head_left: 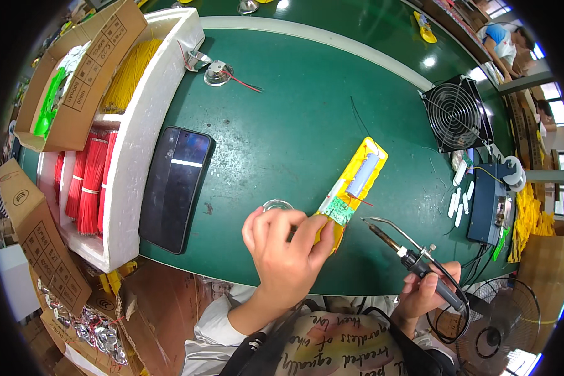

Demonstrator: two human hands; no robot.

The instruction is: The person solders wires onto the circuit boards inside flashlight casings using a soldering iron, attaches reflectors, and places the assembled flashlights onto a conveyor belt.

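Near the bench's front edge my right hand (pixel 427 289) is wrapped around the soldering iron (pixel 413 258), tip aimed left at the work. My left hand (pixel 286 250) pinches the near end of the yellow battery holder (pixel 356 188), fingers closed on it beside the small green circuit board (pixel 339 210). It looks light, stiff and thin-walled, best held by its edges. My fingers hide its near end. Farther off, a dark phone (pixel 175 187) lies by the foam tray (pixel 135 150).

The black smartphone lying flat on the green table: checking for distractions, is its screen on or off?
On: the black smartphone shows a bright white bar across its otherwise dark glass, though that could be a reflection.
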